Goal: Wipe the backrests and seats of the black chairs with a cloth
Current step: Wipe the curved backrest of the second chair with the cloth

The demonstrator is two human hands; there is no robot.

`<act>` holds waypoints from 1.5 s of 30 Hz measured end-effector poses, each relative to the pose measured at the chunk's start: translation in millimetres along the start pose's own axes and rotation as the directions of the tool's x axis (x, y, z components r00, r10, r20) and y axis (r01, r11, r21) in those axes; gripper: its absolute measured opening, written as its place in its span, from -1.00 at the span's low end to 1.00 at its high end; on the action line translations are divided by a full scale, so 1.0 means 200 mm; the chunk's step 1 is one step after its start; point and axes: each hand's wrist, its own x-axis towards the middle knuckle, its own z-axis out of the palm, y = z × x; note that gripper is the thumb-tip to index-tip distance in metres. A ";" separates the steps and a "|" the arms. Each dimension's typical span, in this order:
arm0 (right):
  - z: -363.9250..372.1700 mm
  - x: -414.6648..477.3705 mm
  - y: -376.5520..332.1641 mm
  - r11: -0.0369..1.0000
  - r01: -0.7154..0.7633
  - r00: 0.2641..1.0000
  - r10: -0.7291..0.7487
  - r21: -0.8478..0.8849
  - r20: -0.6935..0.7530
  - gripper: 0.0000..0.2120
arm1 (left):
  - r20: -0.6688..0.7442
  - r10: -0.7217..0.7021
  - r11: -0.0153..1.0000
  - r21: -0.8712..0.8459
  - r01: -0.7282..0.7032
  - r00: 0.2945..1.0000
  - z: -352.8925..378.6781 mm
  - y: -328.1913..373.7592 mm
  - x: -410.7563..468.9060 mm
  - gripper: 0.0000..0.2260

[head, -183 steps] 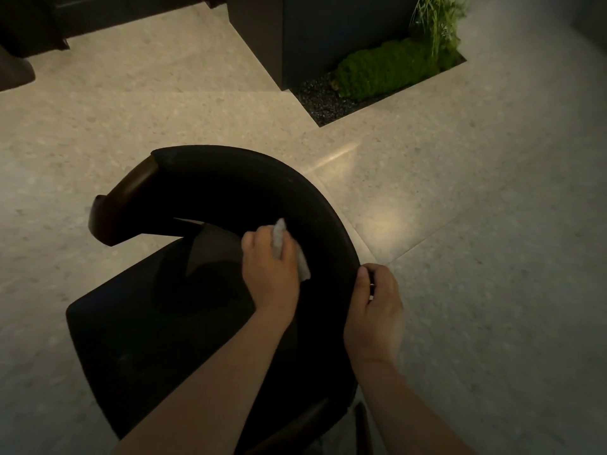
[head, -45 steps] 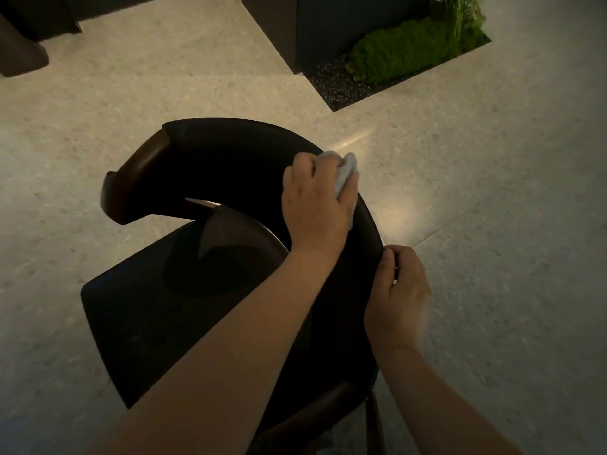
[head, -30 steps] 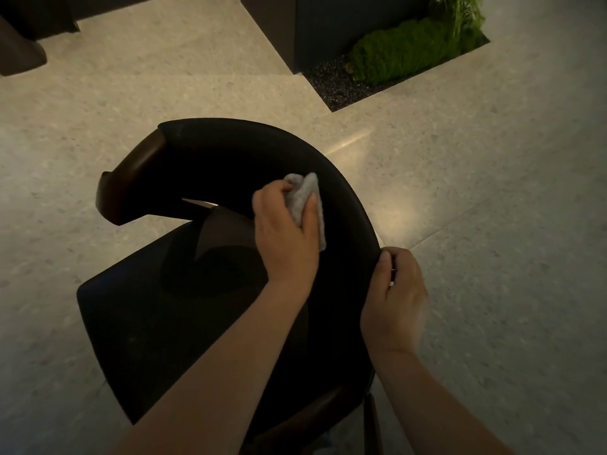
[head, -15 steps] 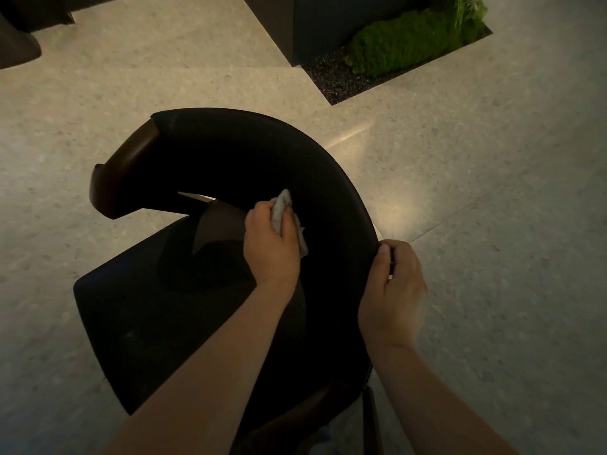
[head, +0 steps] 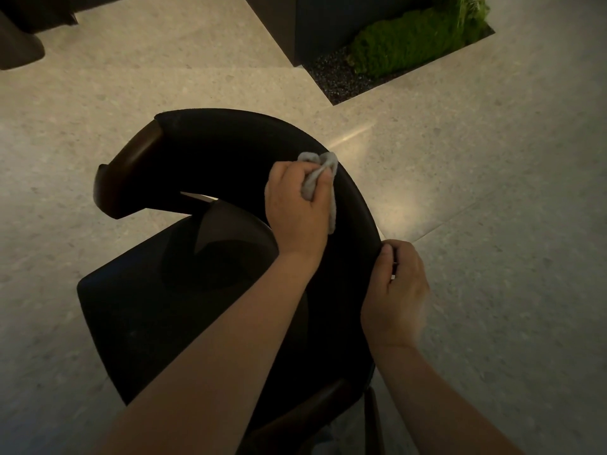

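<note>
A black chair with a curved backrest (head: 230,139) and a dark seat (head: 157,310) stands below me on the pale floor. My left hand (head: 295,208) grips a bunched grey cloth (head: 317,174) and holds it against the inner face of the backrest, near its top edge on the right side. At the outer right edge of the backrest, my right hand (head: 397,290) holds the rim, thumb on the inner side and fingers curled behind it. Brown wooden arm ends show at the backrest's left tip (head: 138,159) and near the bottom.
A dark block (head: 328,24) stands at the top, with a floor bed of black gravel and green moss (head: 410,44) beside it. Another dark furniture base (head: 19,47) sits at the top left. Speckled stone floor (head: 492,208) surrounds the chair.
My left hand has slid the cloth up the inside of the backrest from lower down half a second ago, after an earlier downward stroke. My right hand has stayed on the rim.
</note>
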 end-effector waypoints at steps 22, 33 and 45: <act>-0.01 0.00 0.01 1.000 -0.010 1.000 0.010 -0.001 0.029 -0.69 | 0.071 -0.217 0.973 0.097 0.210 0.974 0.00 -0.31 -0.23 -0.78; -0.01 0.00 0.00 1.000 -0.026 0.999 0.026 -0.006 0.029 -0.69 | 0.374 -0.568 0.820 0.327 0.469 0.733 -0.14 -0.63 -0.22 -0.84; -0.01 0.00 0.00 1.000 -0.025 0.999 0.025 -0.005 0.029 -0.71 | 0.294 -0.520 0.848 0.290 0.443 0.802 -0.07 -0.60 -0.24 -0.82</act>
